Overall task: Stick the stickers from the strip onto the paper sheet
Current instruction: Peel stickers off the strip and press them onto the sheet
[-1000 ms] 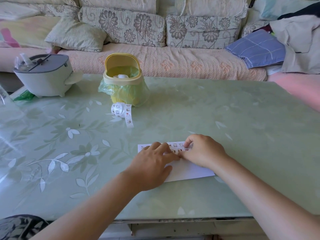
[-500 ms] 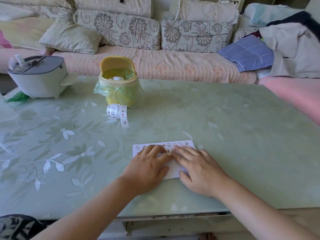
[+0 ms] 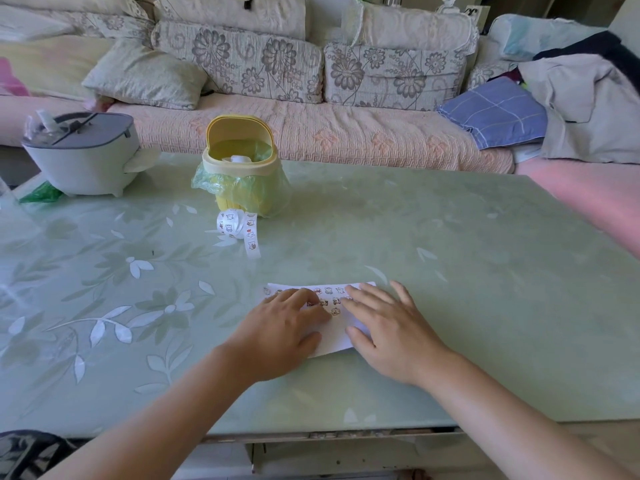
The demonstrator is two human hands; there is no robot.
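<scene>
1. Since a second before, the right hand (image 3: 388, 327) had opened up. Back then it was curled and pushing down on a sticker. Now it lay flat on the right side of the paper sheet (image 3: 333, 337), with its fingers straight and spread out, holding nothing.
2. The left hand (image 3: 280, 327) had stayed on the left side of the paper. Its fingers were loose and flat, and they held nothing too.
3. The paper lay on the green table (image 3: 450, 254), close to the near edge and under both hands.
4. Little stickers (image 3: 329, 291) already sat in rows along the far edge of the paper. One more sat alone just below them, and the near part was bare.
5. The strip (image 3: 239, 226) was curled up like a roll, with its loose end on the table. It lay just in front of the yellow bin (image 3: 242, 168), well apart from the paper and the hands.
6. A grey pot (image 3: 83, 157) stood at the far left, and a sofa (image 3: 346, 133) was behind the table.
7. It looked like one sticker had just been pressed down, so that step seemed done.
8. Next, a hand would probably need to reach across for the strip. Then one hand should hold it while the other peels off a sticker for the spot beside the lone one.
</scene>
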